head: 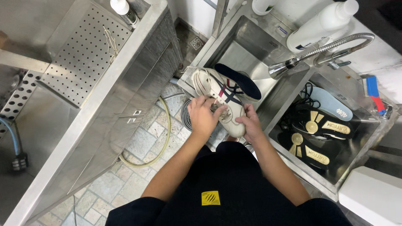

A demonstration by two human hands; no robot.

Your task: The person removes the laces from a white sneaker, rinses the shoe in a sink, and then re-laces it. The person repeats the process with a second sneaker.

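Head view: both hands on white sneaker [222, 98] at sink [247, 50] corner. Left hand [202, 115] pinching laces, right hand [250, 124] gripping heel. Dark insole [238, 80] behind, faucet [322, 50] above. Black shoes [318, 125] soaking in right basin; brush [372, 92] on rim.

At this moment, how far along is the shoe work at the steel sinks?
Done: a dark insole lies out by the white sneakers, and a pale blue insole rests with the black-and-gold shoes in the right basin. In hand: left hand and right hand work the laces of the white striped sneaker. Left: no water runs from the faucet.
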